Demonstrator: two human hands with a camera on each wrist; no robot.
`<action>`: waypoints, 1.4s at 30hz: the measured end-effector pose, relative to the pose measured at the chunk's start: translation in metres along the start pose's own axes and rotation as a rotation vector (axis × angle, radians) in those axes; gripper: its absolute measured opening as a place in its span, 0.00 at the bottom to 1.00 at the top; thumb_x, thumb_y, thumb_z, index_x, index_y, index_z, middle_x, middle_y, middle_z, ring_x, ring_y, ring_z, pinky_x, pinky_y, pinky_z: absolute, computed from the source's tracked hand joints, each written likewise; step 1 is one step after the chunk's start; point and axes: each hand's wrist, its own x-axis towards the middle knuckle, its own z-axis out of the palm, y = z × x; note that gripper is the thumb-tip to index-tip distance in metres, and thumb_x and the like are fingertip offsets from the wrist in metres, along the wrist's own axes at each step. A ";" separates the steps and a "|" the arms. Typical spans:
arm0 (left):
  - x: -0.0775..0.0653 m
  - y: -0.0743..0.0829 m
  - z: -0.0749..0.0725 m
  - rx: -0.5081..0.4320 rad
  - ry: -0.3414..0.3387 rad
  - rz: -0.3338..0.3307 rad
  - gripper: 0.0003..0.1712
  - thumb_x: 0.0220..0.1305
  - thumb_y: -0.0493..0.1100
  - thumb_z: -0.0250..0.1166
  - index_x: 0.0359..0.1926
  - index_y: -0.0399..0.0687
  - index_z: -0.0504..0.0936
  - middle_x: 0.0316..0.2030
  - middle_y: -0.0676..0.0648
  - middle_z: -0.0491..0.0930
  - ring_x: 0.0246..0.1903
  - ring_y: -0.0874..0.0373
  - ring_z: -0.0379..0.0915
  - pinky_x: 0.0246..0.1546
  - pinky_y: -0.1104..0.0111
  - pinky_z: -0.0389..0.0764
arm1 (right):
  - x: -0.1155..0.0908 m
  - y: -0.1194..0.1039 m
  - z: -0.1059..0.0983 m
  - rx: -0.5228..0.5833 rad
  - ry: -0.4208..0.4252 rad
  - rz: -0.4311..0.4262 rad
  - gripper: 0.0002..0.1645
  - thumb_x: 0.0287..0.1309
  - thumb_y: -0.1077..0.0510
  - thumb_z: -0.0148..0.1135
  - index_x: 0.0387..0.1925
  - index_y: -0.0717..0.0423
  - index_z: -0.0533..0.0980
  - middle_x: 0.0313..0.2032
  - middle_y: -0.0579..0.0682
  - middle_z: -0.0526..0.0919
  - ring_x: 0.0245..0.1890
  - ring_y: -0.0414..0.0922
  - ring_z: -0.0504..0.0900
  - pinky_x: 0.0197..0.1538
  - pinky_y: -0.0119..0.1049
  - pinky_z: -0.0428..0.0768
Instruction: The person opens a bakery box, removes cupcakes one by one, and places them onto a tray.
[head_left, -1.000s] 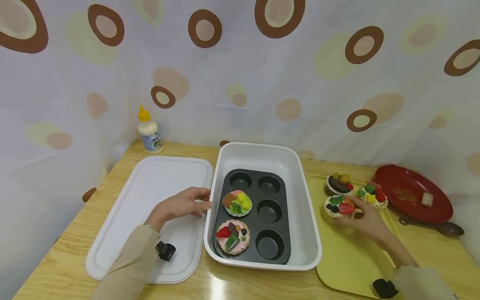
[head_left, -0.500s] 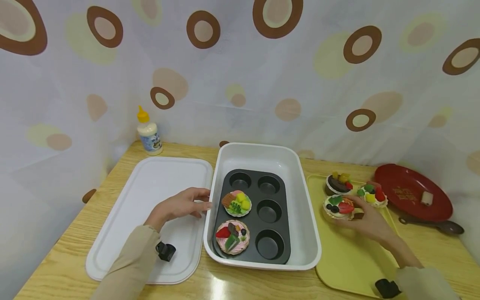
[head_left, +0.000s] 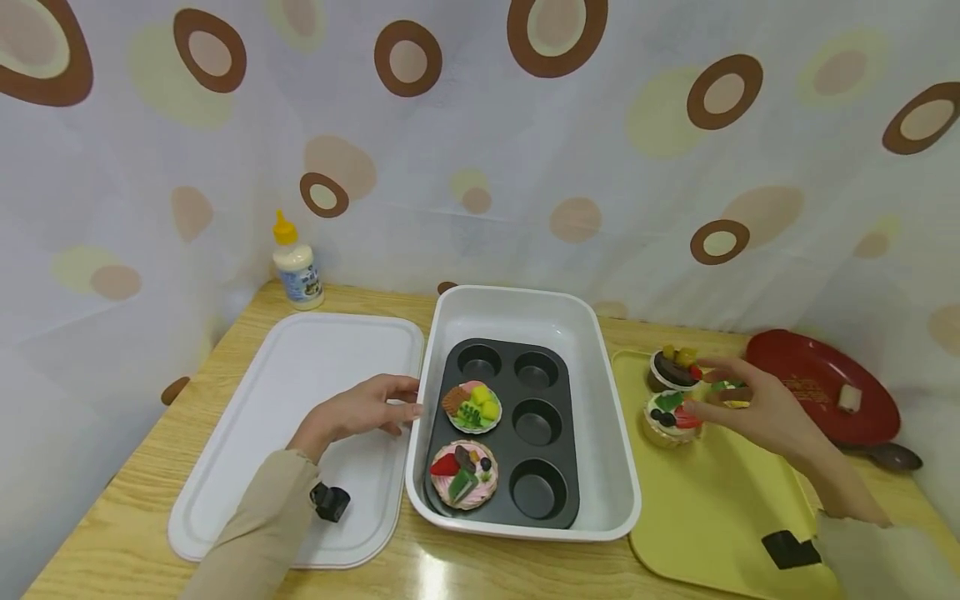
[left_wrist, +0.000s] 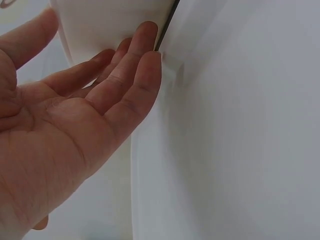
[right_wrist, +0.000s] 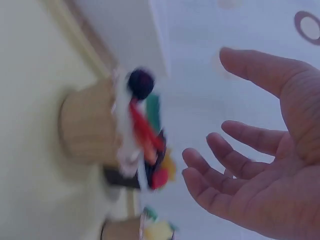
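My left hand [head_left: 360, 414] touches the left outer side of a white bin [head_left: 606, 433] with loosely extended fingers; the left wrist view shows the fingertips against its wall. Inside the bin lies a dark muffin tin [head_left: 507, 454] with two toy cupcakes, one yellow-and-green topped [head_left: 474, 408] and one pink [head_left: 463, 477]. On a yellow tray [head_left: 697, 517] stands a cupcake with strawberry and blueberries [head_left: 666, 432]. Just above and right of it hovers my right hand [head_left: 765, 410], holding nothing, fingers spread in the right wrist view. Behind are a chocolate cupcake [head_left: 666, 373] and another cupcake [head_left: 735, 387], mostly hidden by the hand.
Left of the bin lies a white tray [head_left: 337, 350], with a glue bottle [head_left: 300, 271] behind it. A red plate [head_left: 847, 408] bearing a small beige piece [head_left: 850, 398] leans at the right, with a dark spoon [head_left: 892, 456] in front. A patterned curtain stands behind the table.
My right hand has let go of the strawberry-and-blueberry cupcake and moved up and right, now covering most of the rear right cupcake. The left hand stays against the bin.
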 end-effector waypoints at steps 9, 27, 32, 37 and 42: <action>0.002 0.001 0.000 0.000 -0.001 0.001 0.29 0.70 0.41 0.56 0.65 0.28 0.64 0.56 0.34 0.72 0.46 0.51 0.74 0.44 0.59 0.80 | 0.026 -0.053 0.030 0.277 0.041 -0.054 0.31 0.63 0.55 0.62 0.64 0.61 0.66 0.52 0.58 0.72 0.42 0.31 0.78 0.41 0.29 0.80; -0.002 0.002 -0.001 0.011 0.009 -0.004 0.29 0.70 0.41 0.56 0.65 0.28 0.63 0.56 0.34 0.72 0.47 0.51 0.74 0.44 0.59 0.80 | 0.090 -0.127 0.115 0.766 0.048 -0.229 0.19 0.61 0.65 0.61 0.53 0.66 0.74 0.40 0.48 0.78 0.36 0.40 0.83 0.41 0.32 0.81; 0.000 0.003 0.001 0.009 0.004 -0.004 0.29 0.70 0.42 0.57 0.65 0.28 0.64 0.55 0.35 0.73 0.46 0.51 0.73 0.45 0.58 0.80 | 0.099 -0.130 0.140 0.833 0.053 -0.278 0.15 0.60 0.64 0.62 0.49 0.63 0.76 0.36 0.47 0.79 0.34 0.40 0.82 0.38 0.33 0.81; 0.001 0.004 0.001 0.017 0.008 -0.014 0.28 0.70 0.42 0.57 0.64 0.29 0.65 0.54 0.36 0.73 0.45 0.52 0.73 0.45 0.59 0.80 | 0.102 -0.128 0.153 0.736 -0.011 -0.195 0.19 0.59 0.64 0.63 0.51 0.68 0.75 0.36 0.50 0.79 0.36 0.49 0.82 0.40 0.39 0.80; 0.000 0.003 0.001 0.014 0.024 -0.032 0.28 0.70 0.41 0.57 0.64 0.29 0.65 0.55 0.36 0.73 0.45 0.52 0.73 0.44 0.59 0.80 | 0.101 -0.128 0.155 0.579 -0.164 -0.141 0.23 0.58 0.60 0.65 0.53 0.68 0.74 0.41 0.55 0.78 0.40 0.59 0.80 0.44 0.46 0.79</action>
